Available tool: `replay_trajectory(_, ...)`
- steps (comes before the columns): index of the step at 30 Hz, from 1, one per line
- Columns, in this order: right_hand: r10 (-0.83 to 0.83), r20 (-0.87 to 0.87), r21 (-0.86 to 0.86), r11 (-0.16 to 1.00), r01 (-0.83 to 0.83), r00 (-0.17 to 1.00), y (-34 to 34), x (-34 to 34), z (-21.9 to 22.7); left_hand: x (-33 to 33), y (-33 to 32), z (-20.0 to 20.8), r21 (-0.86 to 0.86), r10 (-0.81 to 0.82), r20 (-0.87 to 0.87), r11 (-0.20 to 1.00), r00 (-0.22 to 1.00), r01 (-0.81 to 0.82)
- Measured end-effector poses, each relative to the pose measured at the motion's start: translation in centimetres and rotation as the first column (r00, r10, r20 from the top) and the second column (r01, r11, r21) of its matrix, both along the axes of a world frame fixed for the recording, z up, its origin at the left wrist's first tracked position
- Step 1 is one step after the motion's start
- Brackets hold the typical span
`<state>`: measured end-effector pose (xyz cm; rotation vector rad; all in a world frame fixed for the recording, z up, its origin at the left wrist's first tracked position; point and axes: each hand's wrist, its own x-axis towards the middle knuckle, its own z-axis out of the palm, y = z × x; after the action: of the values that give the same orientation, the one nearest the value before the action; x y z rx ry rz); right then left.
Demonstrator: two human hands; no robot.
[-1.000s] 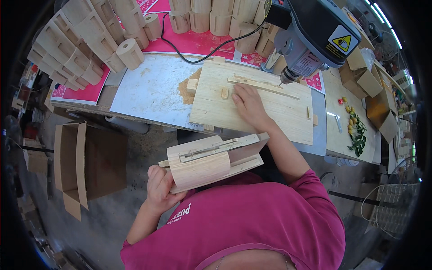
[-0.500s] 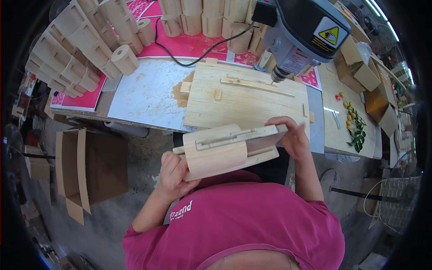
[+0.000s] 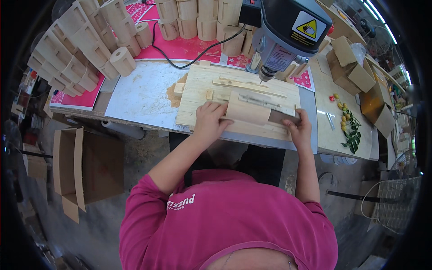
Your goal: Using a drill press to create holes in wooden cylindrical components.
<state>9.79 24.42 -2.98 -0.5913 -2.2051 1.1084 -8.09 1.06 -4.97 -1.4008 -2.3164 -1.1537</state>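
A pale wooden cylinder (image 3: 247, 108) lies over the flat wooden board (image 3: 191, 101), with a strip-like wooden fixture (image 3: 262, 100) along its upper side. My left hand (image 3: 210, 119) is closed on the cylinder's left end, thumb at the near side. At the other end my right hand (image 3: 299, 129) pinches the flat plate (image 3: 281, 118) that sticks out of the cylinder. Slight blur hides whether the cylinder rests on the board or hovers just above it. Behind it stands a drill press (image 3: 288, 36), its thin bit (image 3: 261, 82) above the board's far side.
A wooden strip (image 3: 247, 87) and a small block (image 3: 209, 94) sit on the board. Stacked wooden cylinders (image 3: 209, 27) line the back and left. A black cable (image 3: 180, 66) crosses the table. Yellow fruits with leaves (image 3: 351, 135) lie right; a cardboard box (image 3: 101, 162) stands lower left.
Both hands have carried the cylinder with its fixture away from my body, forward and right, down over the board. It has turned to slope down toward the right.
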Motion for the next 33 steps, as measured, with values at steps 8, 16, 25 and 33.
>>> replay_trajectory(8, -0.089, 0.104, 0.049, 0.995, 0.085, 0.991, 2.1, -4.8, 0.9, -2.6, 2.2, 0.0, -0.054, 0.157, -0.033, 0.986, 0.987, -0.159)
replay_trajectory(16, -0.032, 0.016, 0.006, 0.999, 0.032, 0.999, 2.1, -5.5, -0.1, -4.2, 1.8, -0.7, -0.089, 0.068, -0.022, 0.994, 0.997, -0.07)
replay_trajectory(25, 0.197, 0.046, 0.054, 0.978, -0.199, 0.979, 1.8, -4.8, 2.2, -4.7, 2.0, -0.9, -0.073, -0.009, -0.044, 0.997, 0.999, 0.006)
replay_trajectory(33, 0.093, -0.542, 0.289, 0.954, 0.081, 0.835, 4.8, -9.1, 18.9, -4.6, 1.0, -0.7, -0.122, 0.046, -0.004, 0.991, 0.999, -0.046)
